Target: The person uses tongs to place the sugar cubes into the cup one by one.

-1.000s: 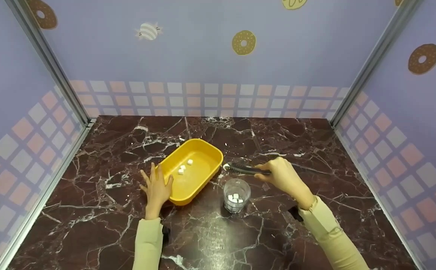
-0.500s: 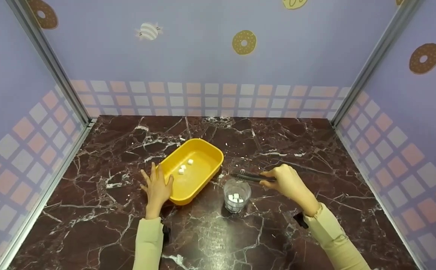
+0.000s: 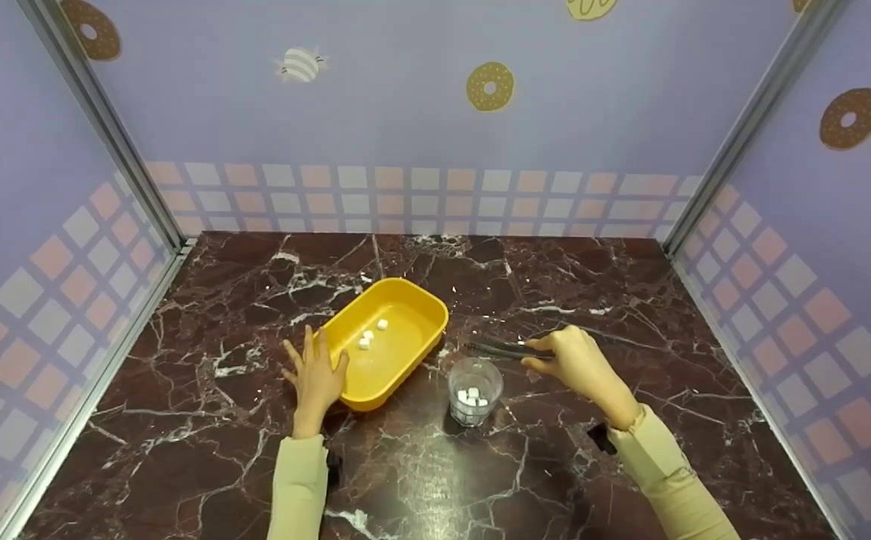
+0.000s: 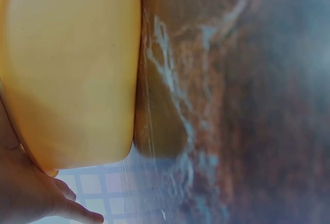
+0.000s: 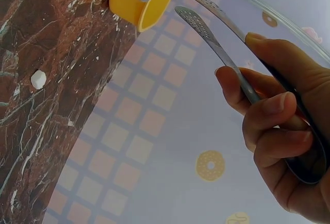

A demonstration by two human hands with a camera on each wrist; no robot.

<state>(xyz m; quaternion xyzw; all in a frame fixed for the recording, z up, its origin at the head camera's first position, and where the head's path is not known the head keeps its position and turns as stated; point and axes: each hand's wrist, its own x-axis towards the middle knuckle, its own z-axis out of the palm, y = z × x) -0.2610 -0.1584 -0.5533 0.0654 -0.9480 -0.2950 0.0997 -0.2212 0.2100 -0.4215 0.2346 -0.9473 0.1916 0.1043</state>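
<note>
My right hand (image 3: 581, 367) holds dark metal tongs (image 3: 499, 347) above and behind a clear glass (image 3: 474, 375). In the right wrist view the perforated tips of the tongs (image 5: 198, 23) stand apart with nothing between them. Several white cubes (image 3: 473, 397) sit in the glass. A yellow tray (image 3: 435, 341) stands to its left, with 3 white cubes (image 3: 366, 340) on its floor. My left hand (image 3: 319, 382) rests with spread fingers on the tray's near-left rim. The left wrist view shows the tray's outer wall (image 4: 77, 80) beside the hand.
A white lump (image 5: 38, 79) lies on the dark marbled table (image 5: 56, 33) in the right wrist view. Small white crumbs are scattered behind the tray. Patterned walls (image 3: 405, 112) enclose the back and both sides.
The tongs held a white cube beside the tray a second ago; their tips are now empty. My right hand has moved slightly right and nearer. The left hand and tray have stayed put.
</note>
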